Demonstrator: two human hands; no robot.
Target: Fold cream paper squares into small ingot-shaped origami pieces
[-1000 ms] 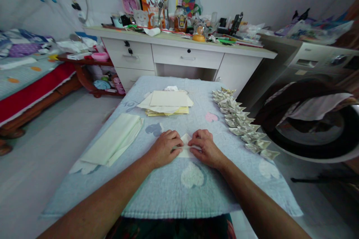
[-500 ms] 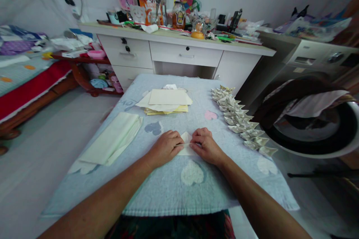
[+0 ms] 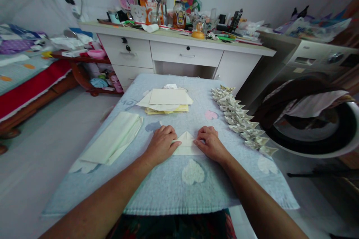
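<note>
A small cream sheet of paper (image 3: 187,146) lies on the cloth in front of me, folded to a pointed peak at the top with a straight strip along the bottom. My left hand (image 3: 162,142) grips its left end, the thumb pressing along the fold. At the opposite end my right hand (image 3: 211,142) pinches the paper between thumb and curled fingers. The peak and the middle of the strip show between the two hands; both outer ends are partly hidden under the fingers.
A stack of paper sheets (image 3: 168,97) lies further back on the table cloth (image 3: 157,190). Larger folded pale-green sheets (image 3: 112,138) are at the left. Rows of folded paper boats (image 3: 238,117) line the right side. Behind stand a cluttered desk (image 3: 186,50) and a washing machine (image 3: 316,59).
Both hands have slid apart from the middle of the folded paper towards its two ends. More of the peak and the strip now shows between them.
</note>
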